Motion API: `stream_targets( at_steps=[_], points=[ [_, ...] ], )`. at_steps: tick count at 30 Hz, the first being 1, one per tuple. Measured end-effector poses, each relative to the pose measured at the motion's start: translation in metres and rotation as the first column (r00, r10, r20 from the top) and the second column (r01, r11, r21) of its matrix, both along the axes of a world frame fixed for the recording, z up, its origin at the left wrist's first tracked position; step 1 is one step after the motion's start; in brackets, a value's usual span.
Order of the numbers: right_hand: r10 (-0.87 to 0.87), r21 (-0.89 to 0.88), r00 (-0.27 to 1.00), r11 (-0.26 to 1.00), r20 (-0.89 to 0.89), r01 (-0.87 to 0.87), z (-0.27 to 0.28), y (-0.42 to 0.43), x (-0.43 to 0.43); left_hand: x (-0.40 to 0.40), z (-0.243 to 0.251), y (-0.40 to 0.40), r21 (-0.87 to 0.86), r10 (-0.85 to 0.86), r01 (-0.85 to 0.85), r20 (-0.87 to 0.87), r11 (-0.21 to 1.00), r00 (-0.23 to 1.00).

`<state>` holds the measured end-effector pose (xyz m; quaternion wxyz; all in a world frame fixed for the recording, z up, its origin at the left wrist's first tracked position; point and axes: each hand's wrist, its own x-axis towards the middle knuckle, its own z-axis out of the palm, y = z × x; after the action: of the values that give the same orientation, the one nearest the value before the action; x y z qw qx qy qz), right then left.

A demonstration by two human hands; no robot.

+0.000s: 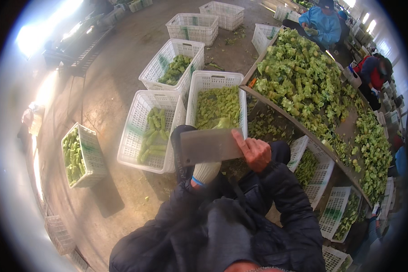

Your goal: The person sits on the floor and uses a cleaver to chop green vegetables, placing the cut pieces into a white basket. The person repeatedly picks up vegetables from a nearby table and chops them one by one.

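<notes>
My right hand (256, 153) is bare and grips a wide-bladed cleaver (209, 146), with the index finger laid along the blade. Beneath the blade is my left hand (206, 171), in a white knit glove with a blue cuff edge; the blade hides its fingers. A pale green vegetable stem (225, 123) shows just beyond the blade, at the near end of a white plastic crate (217, 77) full of green trimmings (217, 103). Whether my left hand holds the stem cannot be seen. To the left, another white crate (129, 136) holds peeled green stems (153, 136).
A metal-edged table (292, 122) heaped with leafy stems (302, 74) stands at the right, with crates below it. More white crates (192, 29) stand ahead; one with stems (91, 153) is at the left. A person in blue (321, 25) and another in red (375, 73) sit beyond the table.
</notes>
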<state>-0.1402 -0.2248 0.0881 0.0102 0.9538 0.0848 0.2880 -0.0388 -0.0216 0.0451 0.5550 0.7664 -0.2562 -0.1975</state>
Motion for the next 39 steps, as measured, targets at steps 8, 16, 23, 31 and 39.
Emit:
stream_targets(
  at_steps=[8, 16, 23, 31, 39],
  points=[
    [-0.348, 0.464, 0.932, 0.813, -0.100, 0.353, -0.018, -0.070, 0.017, -0.007, 0.061, -0.005, -0.107, 0.107, -0.108, -0.014, 0.988, 0.994],
    [0.028, 0.973, 0.995, 0.210, -0.099, 0.091, -0.003, 0.007, 0.036, -0.009, 0.051, -0.017, 0.025, 0.055, -0.062, 0.234, 0.998, 0.971],
    [0.042, 0.920, 0.991, 0.378, -0.124, 0.099, 0.013, 0.007, 0.037, -0.001, 0.041, -0.017, -0.359, -0.141, -0.046, -0.477, 0.932, 0.868],
    [-0.017, 0.037, 1.000, 0.999, -0.014, 0.017, 0.006, 0.014, -0.005, 0.009, -0.025, -0.010, -0.407, -0.140, -0.028, -0.378, 0.913, 0.915],
    [0.063, 0.064, 0.998, 0.996, -0.002, -0.063, 0.010, 0.003, -0.015, -0.003, -0.029, -0.007, 0.151, -0.210, 0.194, 0.102, 0.969, 0.972]
  ],
)
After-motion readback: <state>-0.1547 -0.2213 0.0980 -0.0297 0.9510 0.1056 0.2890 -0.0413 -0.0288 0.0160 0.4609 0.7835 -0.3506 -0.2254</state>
